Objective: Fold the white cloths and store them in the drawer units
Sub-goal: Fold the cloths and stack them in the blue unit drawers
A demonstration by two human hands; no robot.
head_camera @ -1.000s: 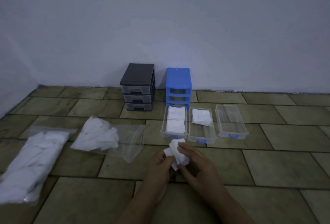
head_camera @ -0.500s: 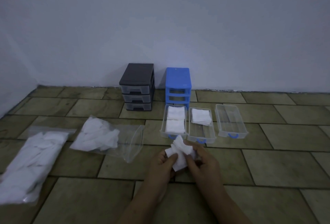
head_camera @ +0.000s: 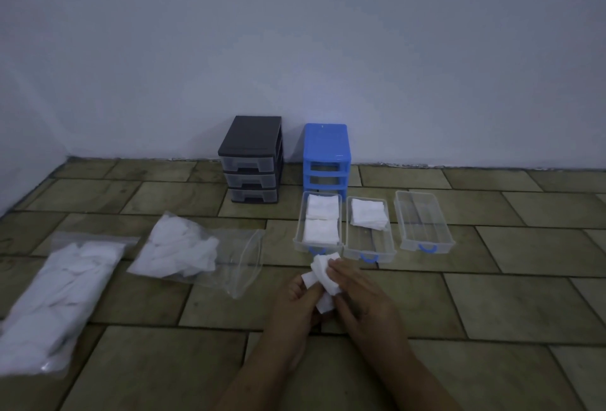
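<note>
Olive tiled floor (head_camera: 492, 279) met a pale wall (head_camera: 295, 49). Before the blue plastic drawer unit (head_camera: 326, 156) lay three clear drawers (head_camera: 424, 223). Left hand (head_camera: 292, 304) and right hand (head_camera: 360, 299) together pinched one crumpled white cloth (head_camera: 323, 274).

The cloth (head_camera: 323, 279) at lower centre looks soft, matt and crumpled, as do the folded cloths (head_camera: 322, 221) in the clear, glossy plastic drawers (head_camera: 424, 223) just above it. At centre, the black unit (head_camera: 252, 138) and blue unit (head_camera: 325, 141) are smooth plastic with a dull sheen, against a matt painted wall (head_camera: 295, 33). At lower left the bags (head_camera: 242, 263) are thin, shiny, wrinkled film over more white cloth, lying on rough, matt stone-like floor tiles (head_camera: 492, 296).
</note>
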